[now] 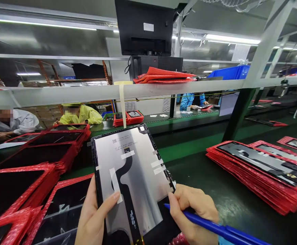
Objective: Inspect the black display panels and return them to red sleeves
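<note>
My left hand (94, 217) holds a tablet display panel (135, 170) upright by its lower left edge, thumb pressed on the silvery back. The panel has a black frame, a black flex cable curving down its back and several white tape strips. My right hand (191, 211) touches the panel's lower right edge with thumb and fingertips while gripping a blue pen-like tool (219, 229) that points toward the panel.
Stacks of red trays with dark panels (36, 160) lie at left; another red stack with silvery panels (263, 170) lies at right on the dark green bench (214, 183). Other people work across the line. A monitor (144, 27) hangs above a shelf.
</note>
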A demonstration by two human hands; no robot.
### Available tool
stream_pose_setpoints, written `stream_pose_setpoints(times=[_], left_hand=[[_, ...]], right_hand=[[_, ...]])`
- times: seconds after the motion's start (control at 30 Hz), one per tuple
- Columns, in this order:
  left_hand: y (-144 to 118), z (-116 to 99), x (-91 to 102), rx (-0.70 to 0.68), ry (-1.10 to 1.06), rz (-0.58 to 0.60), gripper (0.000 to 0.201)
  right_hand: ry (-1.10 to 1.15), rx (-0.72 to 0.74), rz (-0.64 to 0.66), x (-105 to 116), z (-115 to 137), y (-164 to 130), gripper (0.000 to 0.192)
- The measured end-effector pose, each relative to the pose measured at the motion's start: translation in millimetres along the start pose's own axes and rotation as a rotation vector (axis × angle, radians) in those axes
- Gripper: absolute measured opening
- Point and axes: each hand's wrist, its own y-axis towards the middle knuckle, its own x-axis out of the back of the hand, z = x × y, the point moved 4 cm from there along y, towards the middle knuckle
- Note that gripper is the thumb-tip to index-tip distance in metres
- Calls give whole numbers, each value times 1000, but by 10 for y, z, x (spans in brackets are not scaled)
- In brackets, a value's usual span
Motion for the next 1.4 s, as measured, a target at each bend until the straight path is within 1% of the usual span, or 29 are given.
stream_pose_setpoints(times=[0.13,0.27,0.33,0.5,0.57,0.63,0.67,0.73,0.83,0.93,1.0,1.03,1.13,1.23,1.33,1.4], left_hand=[[2,-8,16,-13,1,-31,87],[3,-8,0,27,-24,-22,86],[13,-16,-8,37,-24,-20,84],[114,6,-22,25,-9,-4,86],[158,35,-10,25,7,-16,87],[188,52,4,17,13,-15,89],[196,53,14,12,12,-15,91],[204,47,37,12,3,-14,98],[201,25,76,23,-3,-17,108],[190,0,114,-7,65,-21,111],[179,1,133,-37,114,-19,114],[171,12,139,-47,128,-16,114],[144,77,141,-50,123,-5,107],[118,128,117,-52,117,23,97],[95,111,67,-67,108,57,97],[82,90,29,-40,86,69,97]], right_hand=[[-15,33,17,-25,-7,-10,43],[-11,20,2,-19,3,-31,43],[82,-43,-52,6,-21,-37,43],[593,-217,-201,113,-208,-24,34],[652,-280,-249,172,-317,-1,31],[599,-343,-275,227,-409,36,33],[556,-381,-260,240,-441,61,35],[497,-464,-172,227,-467,118,39],[557,-584,52,135,-435,176,32],[606,-622,210,70,-386,168,32],[550,-586,231,66,-371,149,33],[501,-561,225,70,-366,142,29],[359,-510,235,53,-343,139,9],[288,-496,247,10,-326,154,16],[260,-528,220,-25,-351,146,19],[271,-551,226,-57,-380,127,18]])
